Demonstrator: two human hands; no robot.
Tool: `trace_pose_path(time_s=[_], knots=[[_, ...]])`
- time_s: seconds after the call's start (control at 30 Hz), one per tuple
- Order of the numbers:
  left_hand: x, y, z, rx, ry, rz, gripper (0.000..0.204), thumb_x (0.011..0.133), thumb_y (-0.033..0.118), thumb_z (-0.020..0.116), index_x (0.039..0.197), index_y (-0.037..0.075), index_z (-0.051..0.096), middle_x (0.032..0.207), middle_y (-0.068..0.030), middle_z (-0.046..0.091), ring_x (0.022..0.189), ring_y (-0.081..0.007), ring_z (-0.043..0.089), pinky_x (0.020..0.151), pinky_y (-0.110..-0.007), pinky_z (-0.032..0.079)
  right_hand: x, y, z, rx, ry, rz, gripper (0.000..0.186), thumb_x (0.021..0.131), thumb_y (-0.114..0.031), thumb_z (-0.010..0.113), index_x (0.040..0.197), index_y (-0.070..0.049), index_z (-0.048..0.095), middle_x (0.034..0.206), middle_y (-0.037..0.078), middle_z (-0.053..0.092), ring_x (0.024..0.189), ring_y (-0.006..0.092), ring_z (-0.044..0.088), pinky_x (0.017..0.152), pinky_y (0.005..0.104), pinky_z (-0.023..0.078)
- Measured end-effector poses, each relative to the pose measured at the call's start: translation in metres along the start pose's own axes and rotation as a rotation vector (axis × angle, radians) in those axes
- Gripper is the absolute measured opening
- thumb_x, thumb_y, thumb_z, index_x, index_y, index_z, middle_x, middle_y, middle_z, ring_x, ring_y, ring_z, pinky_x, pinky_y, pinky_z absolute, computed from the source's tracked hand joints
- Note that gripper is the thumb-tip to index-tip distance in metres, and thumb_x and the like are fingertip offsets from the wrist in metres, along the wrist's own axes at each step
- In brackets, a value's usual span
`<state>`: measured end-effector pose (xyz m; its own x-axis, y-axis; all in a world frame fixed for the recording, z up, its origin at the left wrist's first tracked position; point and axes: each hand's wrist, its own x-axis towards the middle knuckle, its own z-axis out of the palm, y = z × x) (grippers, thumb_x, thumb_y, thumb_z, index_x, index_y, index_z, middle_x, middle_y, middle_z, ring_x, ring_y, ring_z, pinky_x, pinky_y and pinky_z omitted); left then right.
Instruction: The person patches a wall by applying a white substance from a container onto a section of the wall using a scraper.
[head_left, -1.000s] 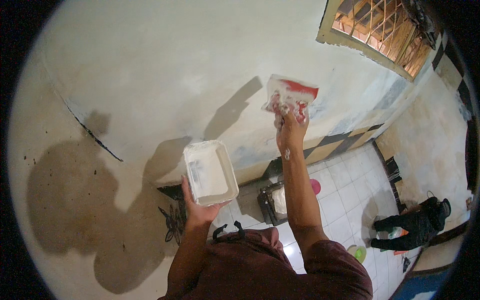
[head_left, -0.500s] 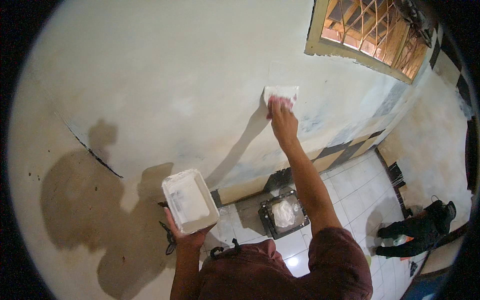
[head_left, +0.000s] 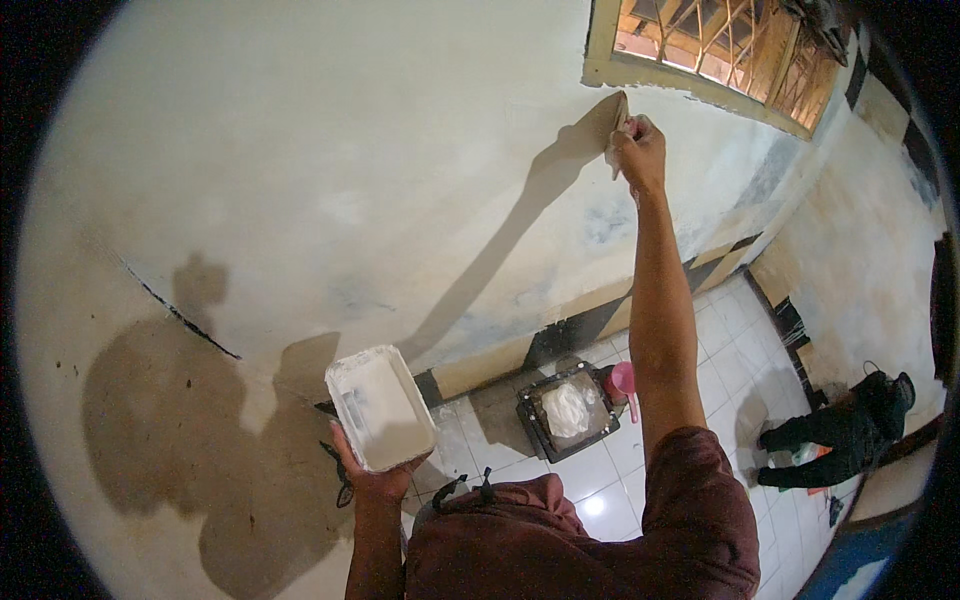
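A broad cream plastered wall (head_left: 330, 170) fills most of the view, blotched grey near its foot, with a thin dark crack (head_left: 180, 315) running at about nine o'clock and a wooden-barred window in a pale yellow frame (head_left: 720, 50) up at one o'clock. Below the wall a band of black and tan skirting (head_left: 560, 335) meets a floor of white square tiles (head_left: 720, 340).

The right hand (head_left: 640, 150) is raised high toward one o'clock, just under the window frame, fingers closed round a flat plastering blade (head_left: 617, 125) whose edge lies against the wall; its long shadow slants down toward the centre. The left hand (head_left: 375, 480) sits low at about six o'clock, gripping from beneath a white rectangular plastic tray (head_left: 380, 405) smeared with pale filler, held clear of the wall.

On the tiles, near five o'clock, stands a dark square tub (head_left: 565, 410) with a lump of white paste inside, and a pink scoop (head_left: 625, 380) lies just beside its right edge. Farther out at four o'clock, a black bag (head_left: 850, 435) slumps by the side wall. The person's maroon shirt (head_left: 600, 530) shows at the bottom edge.
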<state>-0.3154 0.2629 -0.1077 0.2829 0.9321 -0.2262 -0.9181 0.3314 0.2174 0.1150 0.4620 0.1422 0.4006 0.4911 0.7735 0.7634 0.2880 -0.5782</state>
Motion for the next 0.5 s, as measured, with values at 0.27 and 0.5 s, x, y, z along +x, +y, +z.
trace_pose_path(time_s=[0.27,0.5], knots=[[0.01,-0.012,-0.007,-0.024,-0.024,0.098,0.072,0.088,0.072,0.024,0.144,0.027,0.032,0.14,-0.0074,0.043,0.121,-0.0362,0.048,0.086,-0.066,0.045,-0.085,-0.068,0.143,-0.11,-0.113,-0.331,0.026,0.08,-0.023,0.063,0.094,-0.002,0.06,0.077,0.018,0.065,0.07,0.0341,0.065,0.065,0.0391,0.052],[0.008,-0.011,-0.008,0.033,-0.222,0.144,0.071,0.089,0.068,0.029,0.143,0.021,0.033,0.141,-0.0066,0.042,0.124,-0.0327,0.046,0.095,-0.058,0.042,-0.184,-0.117,0.13,0.032,-0.364,-0.344,0.021,0.076,-0.013,0.062,0.092,-0.006,0.05,0.07,0.017,0.061,0.065,0.0382,0.062,0.055,0.0461,0.049]])
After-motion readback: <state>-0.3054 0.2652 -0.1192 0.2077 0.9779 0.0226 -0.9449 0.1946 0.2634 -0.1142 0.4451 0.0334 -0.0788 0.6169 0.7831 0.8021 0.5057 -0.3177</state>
